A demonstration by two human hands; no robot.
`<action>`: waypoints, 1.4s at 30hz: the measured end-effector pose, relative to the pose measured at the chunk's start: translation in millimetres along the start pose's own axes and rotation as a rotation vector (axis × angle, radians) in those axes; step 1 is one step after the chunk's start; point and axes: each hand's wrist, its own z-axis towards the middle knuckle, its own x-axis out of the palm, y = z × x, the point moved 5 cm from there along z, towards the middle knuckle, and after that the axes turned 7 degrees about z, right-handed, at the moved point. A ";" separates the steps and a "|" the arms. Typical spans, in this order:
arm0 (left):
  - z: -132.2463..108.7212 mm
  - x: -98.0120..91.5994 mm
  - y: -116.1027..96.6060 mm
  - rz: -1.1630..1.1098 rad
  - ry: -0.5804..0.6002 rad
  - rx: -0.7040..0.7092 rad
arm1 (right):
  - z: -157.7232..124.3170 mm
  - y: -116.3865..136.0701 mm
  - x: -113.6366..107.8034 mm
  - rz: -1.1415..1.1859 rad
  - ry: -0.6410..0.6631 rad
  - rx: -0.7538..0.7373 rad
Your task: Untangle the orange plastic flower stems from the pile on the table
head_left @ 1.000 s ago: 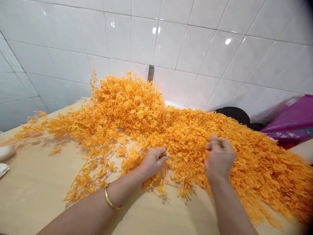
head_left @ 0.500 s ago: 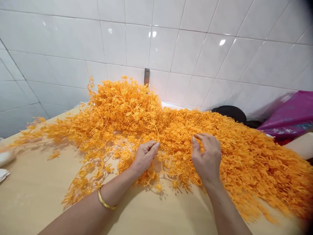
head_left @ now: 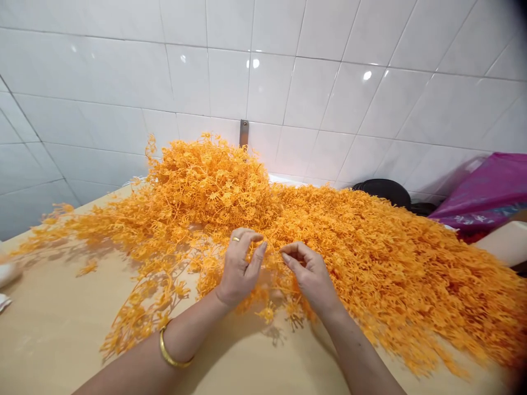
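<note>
Orange artificial flower sprigs (head_left: pixel 370 247) with thin branching stems and small spidery blooms lie heaped over the table (head_left: pixel 53 323). My left hand (head_left: pixel 242 266), with a ring and a gold bangle, is held over the front of the heap. Its thumb and fingertips are apart, with nothing plainly between them. Just to its right, my right hand (head_left: pixel 310 277) has thumb and forefinger pinched together. Whatever is in that pinch is too small to tell against the orange behind it. Loose sprigs hang or lie just below both hands.
A taller bunch (head_left: pixel 209 181) of the same sprigs rises at the back left, before a white tiled wall (head_left: pixel 123 66) with a metal strip (head_left: pixel 244 133). Black round discs (head_left: pixel 382 192) and a purple bag (head_left: pixel 477 189) are at the back right. Something white (head_left: pixel 6 274) sits at the left edge.
My left hand has gone from a pinch to parted fingers. The right hand has moved left towards it and closed its thumb and forefinger. The view has shifted slightly.
</note>
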 end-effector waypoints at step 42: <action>-26.0 46.4 -5.7 0.025 0.791 0.003 | 3.4 -6.4 -11.3 0.221 -0.086 0.104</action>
